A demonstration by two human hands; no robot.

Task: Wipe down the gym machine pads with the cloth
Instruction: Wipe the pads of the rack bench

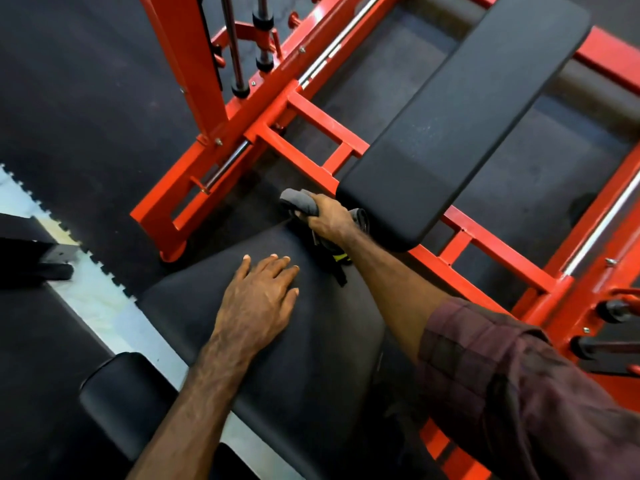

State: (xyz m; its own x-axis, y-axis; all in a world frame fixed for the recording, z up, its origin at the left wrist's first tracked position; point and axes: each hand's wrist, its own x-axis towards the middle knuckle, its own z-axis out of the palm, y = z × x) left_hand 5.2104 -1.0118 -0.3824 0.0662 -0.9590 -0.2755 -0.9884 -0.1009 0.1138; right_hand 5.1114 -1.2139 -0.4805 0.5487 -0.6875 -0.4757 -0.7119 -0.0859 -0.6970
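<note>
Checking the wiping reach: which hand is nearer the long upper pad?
Right. The right hand grips the grey cloth right beside the long upper pad's near end; the left hand rests flat on the lower pad, farther back.

A gym: red steel machine frame [277, 133], black pads [464, 112], rubber floor [86, 98].

Matt black vinyl pads [460, 112], glossy red painted metal frame [221, 133], soft grey cloth [299, 202]

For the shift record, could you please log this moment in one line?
right hand grips cloth | left hand flat on seat pad
</note>
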